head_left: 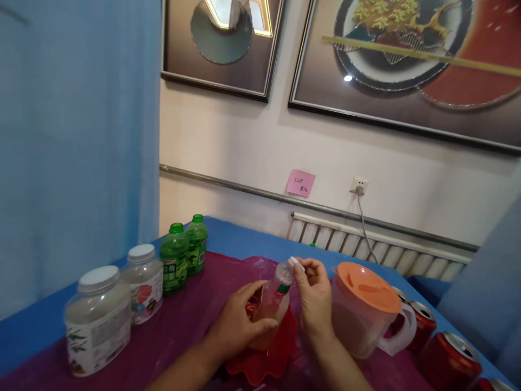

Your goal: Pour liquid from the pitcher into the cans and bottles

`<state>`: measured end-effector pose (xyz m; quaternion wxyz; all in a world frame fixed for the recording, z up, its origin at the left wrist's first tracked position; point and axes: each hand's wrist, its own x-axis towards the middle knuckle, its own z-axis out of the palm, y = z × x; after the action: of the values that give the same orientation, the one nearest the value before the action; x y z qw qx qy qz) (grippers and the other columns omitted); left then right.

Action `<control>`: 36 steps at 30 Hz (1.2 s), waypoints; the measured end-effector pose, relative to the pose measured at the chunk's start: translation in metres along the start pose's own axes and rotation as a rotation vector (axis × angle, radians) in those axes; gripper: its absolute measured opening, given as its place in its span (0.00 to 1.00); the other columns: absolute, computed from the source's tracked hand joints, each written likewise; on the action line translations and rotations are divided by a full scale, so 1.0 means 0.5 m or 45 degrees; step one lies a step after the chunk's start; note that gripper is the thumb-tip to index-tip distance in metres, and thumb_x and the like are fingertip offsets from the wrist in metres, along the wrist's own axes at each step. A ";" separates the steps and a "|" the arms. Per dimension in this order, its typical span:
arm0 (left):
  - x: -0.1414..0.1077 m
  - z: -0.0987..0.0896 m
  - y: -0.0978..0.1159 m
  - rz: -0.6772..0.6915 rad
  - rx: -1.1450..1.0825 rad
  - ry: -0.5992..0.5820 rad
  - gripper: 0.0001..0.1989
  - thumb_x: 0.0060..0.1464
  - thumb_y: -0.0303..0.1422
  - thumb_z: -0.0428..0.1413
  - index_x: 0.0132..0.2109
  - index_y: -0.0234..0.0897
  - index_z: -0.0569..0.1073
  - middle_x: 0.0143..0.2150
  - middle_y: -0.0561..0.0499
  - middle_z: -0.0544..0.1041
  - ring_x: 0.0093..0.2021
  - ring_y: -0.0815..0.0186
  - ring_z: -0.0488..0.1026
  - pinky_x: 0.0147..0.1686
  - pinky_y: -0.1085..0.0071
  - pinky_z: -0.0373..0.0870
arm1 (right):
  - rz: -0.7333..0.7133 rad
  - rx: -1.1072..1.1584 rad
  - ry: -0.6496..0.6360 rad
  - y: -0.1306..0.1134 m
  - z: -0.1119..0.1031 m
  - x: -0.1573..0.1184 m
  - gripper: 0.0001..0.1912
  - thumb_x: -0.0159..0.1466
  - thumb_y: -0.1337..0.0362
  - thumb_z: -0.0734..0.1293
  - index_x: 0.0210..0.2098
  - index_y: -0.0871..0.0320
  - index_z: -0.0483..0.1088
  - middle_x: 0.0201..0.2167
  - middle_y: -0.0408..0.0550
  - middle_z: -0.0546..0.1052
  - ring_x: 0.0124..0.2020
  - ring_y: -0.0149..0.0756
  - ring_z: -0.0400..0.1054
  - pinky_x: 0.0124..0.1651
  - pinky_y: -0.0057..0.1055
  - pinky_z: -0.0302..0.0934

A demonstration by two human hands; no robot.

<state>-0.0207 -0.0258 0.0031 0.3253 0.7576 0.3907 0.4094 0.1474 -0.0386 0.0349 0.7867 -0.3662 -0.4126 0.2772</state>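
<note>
My left hand (240, 320) is wrapped round a clear bottle (269, 307) that leans slightly to the right, its mouth uncovered and some amber liquid low inside. A green and red band shows at the bottle's neck. Between the thumb and fingers of my right hand (314, 296) is a small white cap (296, 263), held right beside the bottle's mouth. Under the bottle lies a red dish with a wavy rim (280, 364). My left hand covers part of the bottle's label.
On the left stand two clear jars with white lids (97, 320) and two green bottles (175, 260). To the right are a pitcher with an orange lid (358, 315) and several red cans (450, 358). A purple cloth (183, 326) covers part of the blue table.
</note>
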 end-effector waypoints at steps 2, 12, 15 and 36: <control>-0.003 0.002 0.000 -0.024 0.026 -0.013 0.36 0.40 0.37 0.69 0.59 0.44 0.73 0.59 0.44 0.77 0.58 0.48 0.74 0.54 0.56 0.74 | 0.048 0.023 -0.043 -0.001 -0.007 -0.004 0.17 0.58 0.53 0.75 0.39 0.54 0.68 0.38 0.46 0.78 0.43 0.37 0.74 0.49 0.36 0.67; -0.004 0.000 -0.001 -0.026 0.127 0.055 0.37 0.36 0.32 0.68 0.58 0.46 0.75 0.58 0.46 0.78 0.58 0.48 0.73 0.58 0.54 0.70 | 0.032 -0.077 -0.238 -0.017 -0.021 -0.009 0.17 0.59 0.54 0.74 0.44 0.56 0.74 0.42 0.51 0.80 0.44 0.41 0.75 0.47 0.38 0.69; -0.005 -0.001 0.002 -0.034 0.133 0.037 0.36 0.37 0.32 0.68 0.58 0.45 0.74 0.59 0.46 0.77 0.58 0.49 0.73 0.59 0.54 0.69 | 0.004 -0.115 -0.235 -0.019 -0.022 -0.012 0.18 0.58 0.54 0.75 0.44 0.57 0.75 0.43 0.52 0.80 0.44 0.42 0.75 0.47 0.39 0.70; -0.008 0.000 0.002 0.017 0.162 0.029 0.38 0.36 0.31 0.68 0.59 0.45 0.74 0.58 0.45 0.77 0.57 0.48 0.73 0.59 0.53 0.69 | -0.083 -0.277 -0.260 -0.018 -0.036 -0.018 0.18 0.60 0.55 0.73 0.48 0.55 0.76 0.48 0.52 0.79 0.48 0.42 0.72 0.50 0.38 0.67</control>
<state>-0.0219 -0.0298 0.0025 0.2693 0.7746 0.4146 0.3944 0.1593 -0.0569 0.0312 0.7049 -0.4054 -0.5298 0.2409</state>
